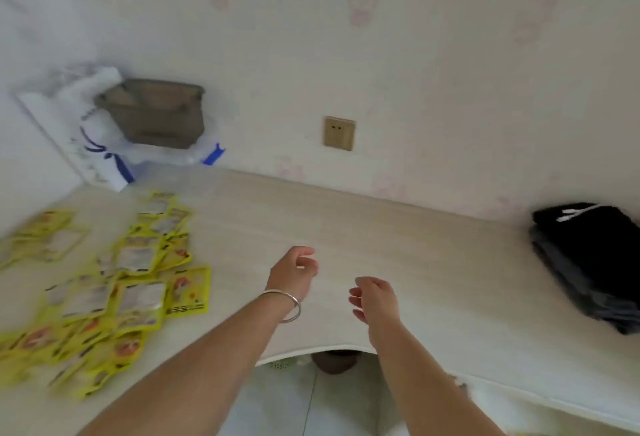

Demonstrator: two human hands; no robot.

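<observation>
Both my arms reach forward over a pale mattress-like surface [363, 227]. My left hand [294, 271], with a silver bangle on its wrist, hovers with loosely curled fingers and holds nothing. My right hand [375, 298] hangs beside it, a little nearer to me, fingers relaxed and empty. Several yellow-edged packets [138, 283] lie scattered and overlapping on the surface to the left of my left hand, apart from it. The picture is blurred by motion.
A white plastic bag with blue handles [100, 144] and a brown bag [159, 113] stand in the far left corner. A folded black garment [592, 262] lies at the right. A wall socket [339, 133] sits above the surface. Tiled floor [311, 401] shows below its near edge.
</observation>
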